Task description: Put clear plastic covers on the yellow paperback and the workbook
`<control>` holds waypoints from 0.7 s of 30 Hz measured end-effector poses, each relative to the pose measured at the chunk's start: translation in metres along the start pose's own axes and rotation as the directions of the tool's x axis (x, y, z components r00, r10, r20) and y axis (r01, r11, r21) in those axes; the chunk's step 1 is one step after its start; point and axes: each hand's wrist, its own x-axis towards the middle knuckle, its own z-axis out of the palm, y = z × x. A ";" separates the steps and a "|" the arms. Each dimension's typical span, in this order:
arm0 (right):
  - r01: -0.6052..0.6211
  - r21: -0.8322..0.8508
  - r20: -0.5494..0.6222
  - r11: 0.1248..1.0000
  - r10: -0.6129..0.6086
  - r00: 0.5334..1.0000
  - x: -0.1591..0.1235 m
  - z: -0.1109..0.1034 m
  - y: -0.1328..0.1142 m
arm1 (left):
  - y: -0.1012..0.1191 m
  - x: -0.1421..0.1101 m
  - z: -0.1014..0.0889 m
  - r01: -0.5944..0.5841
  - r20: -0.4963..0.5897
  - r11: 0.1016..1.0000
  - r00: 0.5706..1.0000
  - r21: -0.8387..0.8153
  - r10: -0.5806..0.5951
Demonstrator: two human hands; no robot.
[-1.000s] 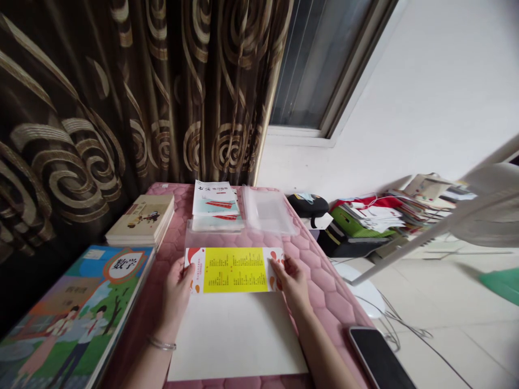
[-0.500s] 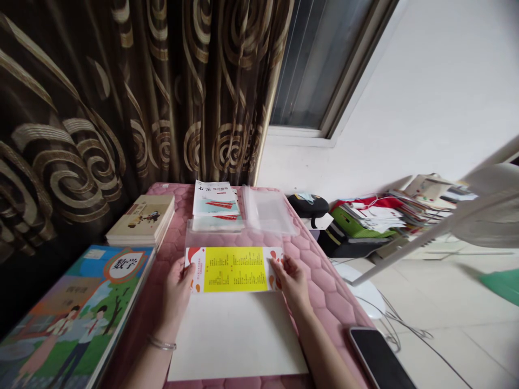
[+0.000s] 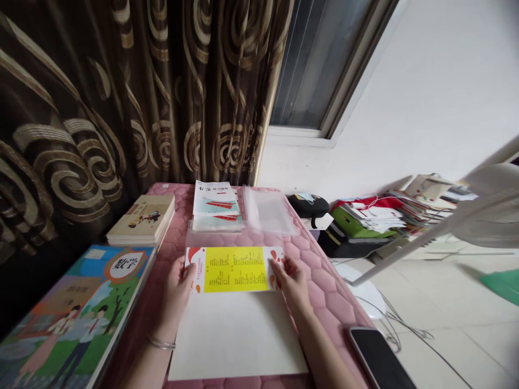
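A white strip of paper with a yellow printed panel and red-orange drops (image 3: pixel 235 269) lies across the top of a blank white sheet (image 3: pixel 239 337). At its left end, my left hand (image 3: pixel 179 275) is closed with the thumb on top. My right hand (image 3: pixel 288 274) pinches the opposite end in the same way. Past the strip's far edge extends a clear plastic cover (image 3: pixel 231 239), flat on the pink quilted surface (image 3: pixel 330 305). Whether strip and sheet belong to one book, I cannot tell. The undersides of my fingers are hidden.
Picture-covered textbooks (image 3: pixel 81 319) and a cream book stack (image 3: pixel 141 219) stand at left. Booklets (image 3: pixel 214 200) and clear plastic covers (image 3: pixel 270 210) lie at the back. A phone (image 3: pixel 381 356) rests near the right edge, beside a white lamp (image 3: pixel 401 248).
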 end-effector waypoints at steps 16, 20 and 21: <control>0.048 -0.064 -0.043 0.997 -0.050 0.998 0.003 -0.003 0.007 | -0.003 0.001 -0.002 -0.030 0.022 0.999 0.999 -0.043 0.031; 0.037 -0.061 -0.058 0.997 -0.040 0.998 0.002 -0.001 0.003 | -0.003 0.002 -0.001 -0.016 -0.003 0.999 1.000 -0.042 0.016; 0.035 -0.060 -0.057 0.998 -0.038 0.998 0.001 0.000 0.002 | -0.003 0.002 -0.001 -0.016 -0.001 0.999 1.000 -0.047 0.016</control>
